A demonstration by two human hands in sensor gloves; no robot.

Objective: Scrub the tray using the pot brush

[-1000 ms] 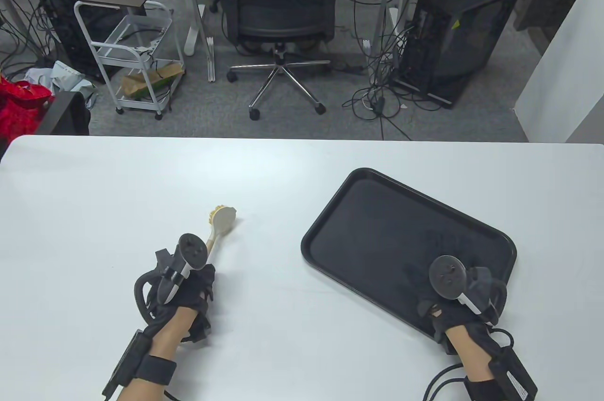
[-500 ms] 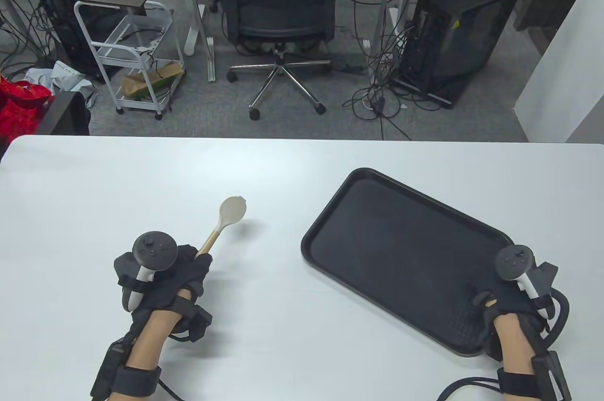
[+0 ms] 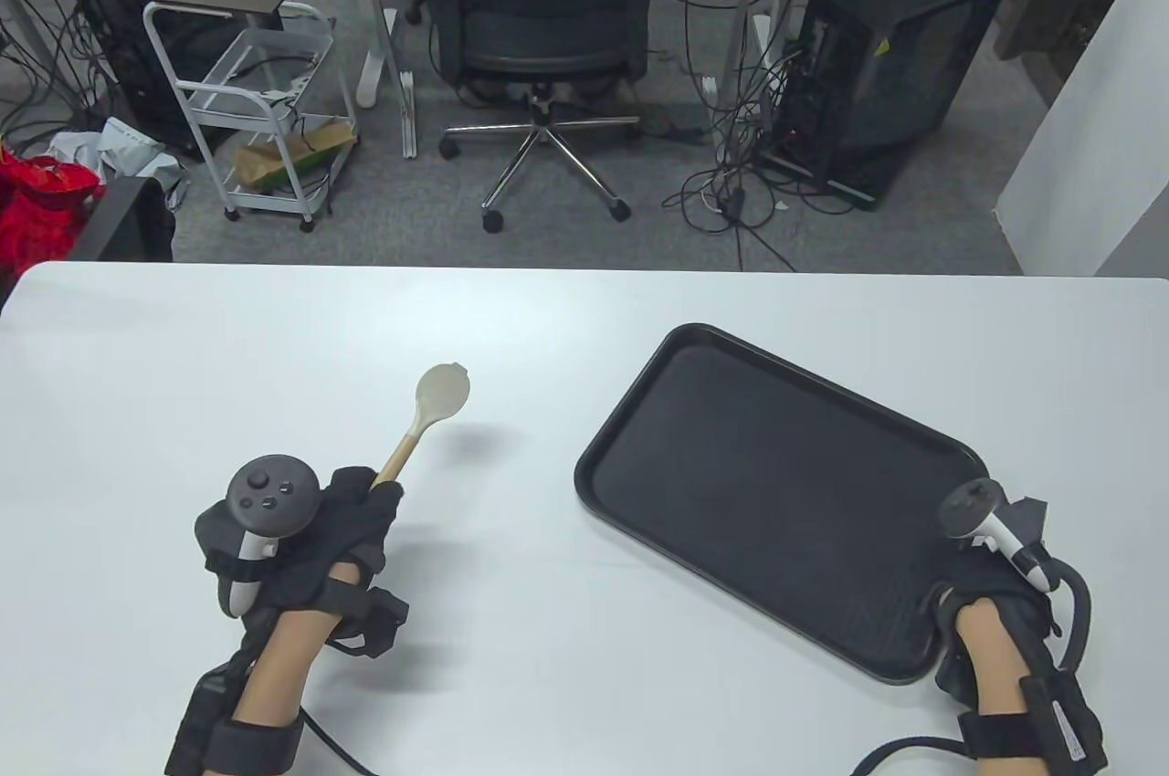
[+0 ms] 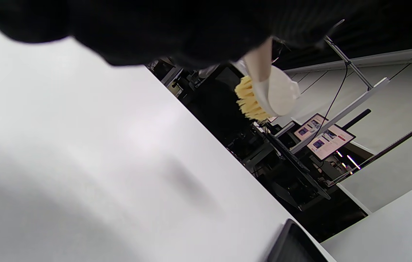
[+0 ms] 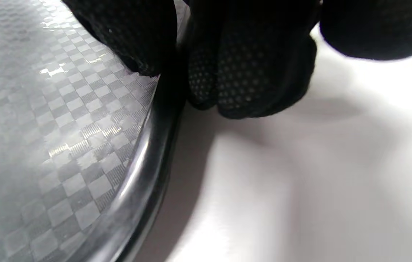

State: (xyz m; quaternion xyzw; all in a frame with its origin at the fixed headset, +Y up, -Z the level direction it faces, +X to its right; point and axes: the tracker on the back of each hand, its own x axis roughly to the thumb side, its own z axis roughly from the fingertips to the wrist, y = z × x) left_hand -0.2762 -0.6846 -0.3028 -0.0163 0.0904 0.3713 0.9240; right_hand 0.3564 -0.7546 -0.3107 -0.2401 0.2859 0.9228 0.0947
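Observation:
A black rectangular tray [image 3: 776, 493] lies at an angle on the right half of the white table. My right hand [image 3: 991, 593] grips its near right rim; in the right wrist view the gloved fingers [image 5: 249, 72] pinch the tray's edge [image 5: 155, 145]. My left hand [image 3: 356, 520] holds the pot brush [image 3: 429, 415] by its wooden handle, lifted above the table, left of the tray. The brush head is cream with yellow bristles [image 4: 249, 100] that face down toward the table.
The white table [image 3: 228, 356] runs across the view. Beyond its far edge stand an office chair [image 3: 543, 18], a white wire cart [image 3: 265, 119] and computer towers. The tray's corner [image 4: 293, 243] shows in the left wrist view.
My left hand picked the brush up off the table and turned its bristles down. My right hand moved from the tray's inside to its right rim and grips it; the tray shifted slightly left.

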